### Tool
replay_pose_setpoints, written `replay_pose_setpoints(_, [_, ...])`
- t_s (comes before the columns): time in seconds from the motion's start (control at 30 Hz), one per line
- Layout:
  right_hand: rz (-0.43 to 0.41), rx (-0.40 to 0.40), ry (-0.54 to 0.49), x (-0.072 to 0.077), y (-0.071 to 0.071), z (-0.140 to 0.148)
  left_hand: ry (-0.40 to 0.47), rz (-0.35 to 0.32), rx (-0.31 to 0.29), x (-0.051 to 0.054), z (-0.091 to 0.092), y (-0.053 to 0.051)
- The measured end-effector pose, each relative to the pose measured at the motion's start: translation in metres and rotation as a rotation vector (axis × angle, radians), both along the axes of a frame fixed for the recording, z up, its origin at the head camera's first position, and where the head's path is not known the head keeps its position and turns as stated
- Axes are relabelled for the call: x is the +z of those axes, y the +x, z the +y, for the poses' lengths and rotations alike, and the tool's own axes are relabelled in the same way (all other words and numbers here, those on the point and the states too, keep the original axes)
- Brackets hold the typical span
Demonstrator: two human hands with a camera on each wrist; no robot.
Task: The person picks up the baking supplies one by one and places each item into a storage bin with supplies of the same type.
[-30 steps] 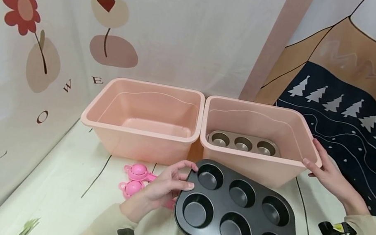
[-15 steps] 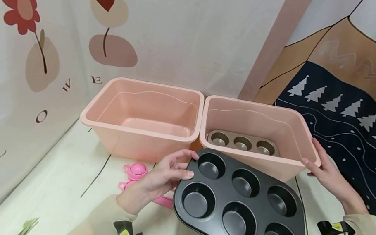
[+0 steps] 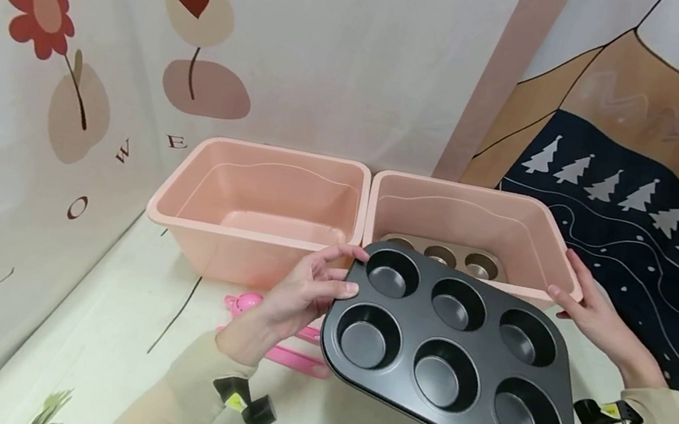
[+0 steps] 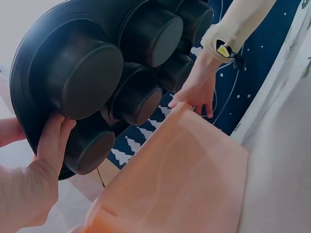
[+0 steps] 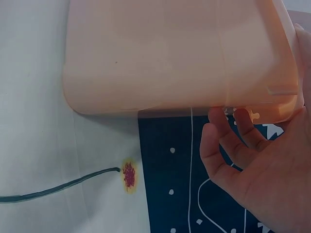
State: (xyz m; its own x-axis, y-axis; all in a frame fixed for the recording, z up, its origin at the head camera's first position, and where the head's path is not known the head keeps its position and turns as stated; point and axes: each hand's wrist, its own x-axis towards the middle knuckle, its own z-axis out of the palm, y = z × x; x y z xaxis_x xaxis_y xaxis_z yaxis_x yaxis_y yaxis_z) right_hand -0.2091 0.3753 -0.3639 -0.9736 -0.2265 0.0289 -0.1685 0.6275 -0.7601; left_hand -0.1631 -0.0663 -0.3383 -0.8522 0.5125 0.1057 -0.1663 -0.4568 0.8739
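Observation:
A dark six-cup muffin tin (image 3: 416,316) is held up, tilted, in front of and partly over the front rim of the right pink bin (image 3: 467,223). My left hand (image 3: 305,293) grips its left edge, thumb on top; in the left wrist view, fingers press the underside beside the cups (image 4: 92,80). My right hand (image 3: 593,317) holds the bin's right front rim corner; in the right wrist view its fingers (image 5: 231,143) curl beneath that rim. A smaller brownish muffin tin (image 3: 461,258) lies in this bin, partly hidden by the dark one.
To the left, touching or nearly touching the right bin, is a second pink bin (image 3: 250,257). Pink tools with round heads and long handles (image 3: 295,362) lie on the pale floral cloth, partly behind my left hand. Printed curtains (image 3: 340,53) stand behind.
My left hand has raised the dark muffin tin and moved it slightly right, so it now covers part of the right bin's front. More of the pink handles show. My right hand keeps its place.

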Motion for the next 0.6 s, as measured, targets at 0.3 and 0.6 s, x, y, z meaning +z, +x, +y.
replay_pose_setpoints(0.3, [0.030,0.063,-0.112,-0.002,0.003,0.006,0.012,0.017,0.032,0.021,0.005,-0.026])
replay_pose_setpoints(0.6, [0.063,0.066,-0.080,-0.004,0.002,0.006,0.000,0.031,0.082,0.044,0.001,-0.056])
